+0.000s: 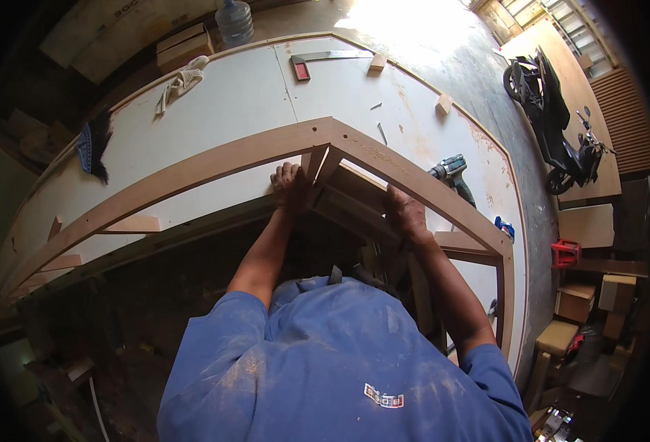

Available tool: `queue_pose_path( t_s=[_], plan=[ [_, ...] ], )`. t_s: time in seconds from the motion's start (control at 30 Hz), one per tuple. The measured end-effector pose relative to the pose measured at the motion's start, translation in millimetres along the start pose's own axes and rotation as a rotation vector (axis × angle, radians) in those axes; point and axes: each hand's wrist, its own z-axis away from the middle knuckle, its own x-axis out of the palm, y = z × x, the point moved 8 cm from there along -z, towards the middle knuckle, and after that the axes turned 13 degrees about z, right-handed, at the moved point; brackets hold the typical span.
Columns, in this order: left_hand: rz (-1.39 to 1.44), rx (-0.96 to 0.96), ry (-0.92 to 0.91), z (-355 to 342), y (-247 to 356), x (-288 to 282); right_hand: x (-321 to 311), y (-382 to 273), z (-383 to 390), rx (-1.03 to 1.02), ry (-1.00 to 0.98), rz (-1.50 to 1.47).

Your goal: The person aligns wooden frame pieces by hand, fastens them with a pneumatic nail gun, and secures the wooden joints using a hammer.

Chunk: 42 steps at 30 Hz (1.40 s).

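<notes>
A long angled wooden frame (192, 171) stands on the white tabletop (229, 92), its two rails meeting at a peak in the middle. Below that peak, my left hand (289, 186) has its fingers curled against the short wooden upright at the joint. My right hand (407, 215) grips a wooden crosspiece (363, 187) under the right rail; some of its fingers are hidden behind the wood. Beyond the right rail lies a cordless drill (451, 174). Two thin metal pieces, perhaps screws, rest past the peak.
A try square (300, 68) and small wooden blocks (444, 104) lie towards the table's far edge. At the left are a bristle brush (96, 147) and a pale cloth (185, 79). A motorbike (553, 121), a red stool (566, 253) and stacked timber stand at the right.
</notes>
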Motion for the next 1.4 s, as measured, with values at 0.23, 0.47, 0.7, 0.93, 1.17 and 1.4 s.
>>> queue_pose_path(
  t_s=[0.23,0.47,0.7,0.93,1.17,1.4],
  plan=[
    [-0.095,0.016,0.104,13.1,27.9,-14.1,-8.2,0.8,2.2,0.004,0.139,0.002],
    [0.804,-0.909,0.372,101.6,-0.7,47.1,-11.1,-12.8,-7.9,-0.04,0.042,-0.038],
    [1.69,-1.193,0.193,84.4,46.6,99.4,26.7,4.8,-19.0,-0.069,-0.341,-0.133],
    [1.917,-1.079,0.34,76.7,53.2,102.4,37.8,5.3,-25.7,-0.093,-0.306,-0.198],
    [1.983,-1.076,0.19,63.3,83.2,71.7,30.3,6.9,-30.7,-0.06,-0.412,-0.181],
    [1.972,-1.145,0.148,63.6,78.9,68.7,24.6,-0.3,-34.0,-0.125,-0.367,-0.089]
  ],
)
